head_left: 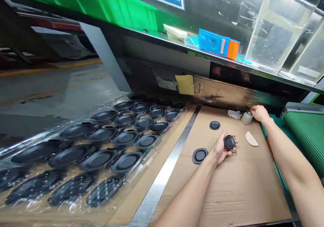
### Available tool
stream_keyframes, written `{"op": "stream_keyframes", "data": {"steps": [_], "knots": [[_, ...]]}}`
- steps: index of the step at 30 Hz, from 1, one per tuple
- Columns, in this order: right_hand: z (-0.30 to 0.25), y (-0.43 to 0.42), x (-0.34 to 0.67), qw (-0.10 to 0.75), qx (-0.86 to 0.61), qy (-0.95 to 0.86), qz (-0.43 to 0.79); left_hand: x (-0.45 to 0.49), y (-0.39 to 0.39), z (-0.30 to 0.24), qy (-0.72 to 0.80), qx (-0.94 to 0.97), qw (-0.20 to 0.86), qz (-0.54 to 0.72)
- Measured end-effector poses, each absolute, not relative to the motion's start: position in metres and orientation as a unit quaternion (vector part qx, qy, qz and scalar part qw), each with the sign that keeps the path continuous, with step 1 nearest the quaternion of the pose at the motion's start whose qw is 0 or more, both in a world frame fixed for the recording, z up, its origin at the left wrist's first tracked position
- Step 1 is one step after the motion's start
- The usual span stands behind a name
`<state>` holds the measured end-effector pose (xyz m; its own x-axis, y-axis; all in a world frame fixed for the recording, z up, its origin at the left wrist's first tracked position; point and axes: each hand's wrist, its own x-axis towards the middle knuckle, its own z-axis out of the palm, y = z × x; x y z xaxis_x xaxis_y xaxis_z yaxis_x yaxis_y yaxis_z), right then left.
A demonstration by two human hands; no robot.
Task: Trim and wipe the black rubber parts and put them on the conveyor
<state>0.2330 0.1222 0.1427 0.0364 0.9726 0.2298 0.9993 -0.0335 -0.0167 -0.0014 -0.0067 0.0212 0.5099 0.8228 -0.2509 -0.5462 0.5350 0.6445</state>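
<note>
My left hand (220, 149), palm up, holds a small black disc-shaped part (229, 141) with a raised round centre. Thin dark prongs show beyond its fingertips. My right hand (259, 114) is at the top of a small whitish bottle (246, 118), its fingers closed by the neck; what they pinch is hidden. Two more black disc parts lie on the cardboard: one (214, 125) farther back, the other (199, 155) left of my left wrist. A cream half-round pad (251, 139) rests between my hands, and a crumpled white tissue (234, 114) sits beside the bottle.
On the left, a clear plastic tray (152, 149) holds rows of black disc parts. A metal strip (164, 173) crosses the cardboard (227, 193). To the right runs a green conveyor belt (307, 136). Overhead, a shelf carries a blue-and-orange box (212, 42).
</note>
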Motion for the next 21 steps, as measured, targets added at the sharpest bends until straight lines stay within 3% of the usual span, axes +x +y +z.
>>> {"op": "stream_keyframes", "data": {"steps": [4, 13, 15, 18, 21], "knots": [[0.147, 0.136, 0.227, 0.01, -0.716, -0.695, -0.065, -0.002, -0.005, 0.019, 0.245, 0.247, 0.842, 0.413], [0.164, 0.139, 0.227, -0.001, -0.718, -0.693, -0.057, 0.0, -0.001, 0.016, 0.225, 0.223, 0.851, 0.419], [0.166, 0.129, 0.227, 0.049, -0.72, -0.69, -0.065, -0.001, 0.0, 0.017, 0.231, 0.209, 0.846, 0.433], [0.153, 0.097, 0.218, 0.206, -0.684, -0.697, -0.063, -0.002, 0.001, 0.019, 0.257, 0.203, 0.836, 0.441], [0.119, 0.046, 0.197, 0.3, -0.614, -0.73, 0.006, 0.0, 0.001, 0.019, 0.284, 0.217, 0.829, 0.429]]}}
